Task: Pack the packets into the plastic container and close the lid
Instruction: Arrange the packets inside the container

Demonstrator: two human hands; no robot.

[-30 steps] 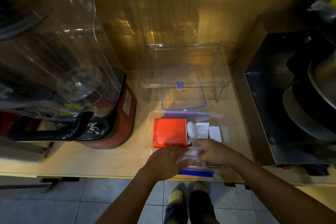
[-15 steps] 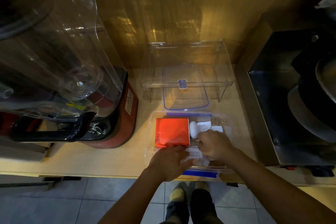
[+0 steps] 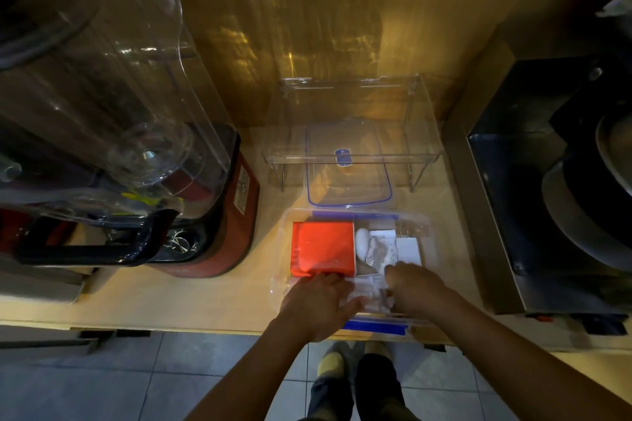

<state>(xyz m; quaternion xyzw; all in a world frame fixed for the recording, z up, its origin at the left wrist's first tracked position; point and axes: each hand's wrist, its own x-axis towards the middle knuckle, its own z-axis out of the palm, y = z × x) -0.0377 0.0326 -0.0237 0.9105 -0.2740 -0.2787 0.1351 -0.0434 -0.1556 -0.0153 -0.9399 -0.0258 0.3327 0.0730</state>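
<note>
A clear plastic container (image 3: 282,249) with blue clips stands at the counter's front edge. Inside lie an orange-red box (image 3: 323,248) on the left and several white and clear packets (image 3: 383,249) on the right. Both hands reach into its near end. My left hand (image 3: 316,302) lies flat, fingers spread over clear packets (image 3: 367,290) beside the box. My right hand (image 3: 415,289) is curled over the same packets. Whether either hand grips a packet is hidden. The clear lid (image 3: 349,188) with a blue seal lies behind the container.
A clear acrylic stand (image 3: 352,155) straddles the lid at the back. A red blender (image 3: 219,215) with a tall clear jar stands close on the left. A dark metal appliance (image 3: 547,202) walls off the right. Tiled floor and my feet show below the counter edge.
My right hand moved forward onto the far packets, then drew back toward the near end. My left hand shifted slightly deeper into the container beside the orange-red box.
</note>
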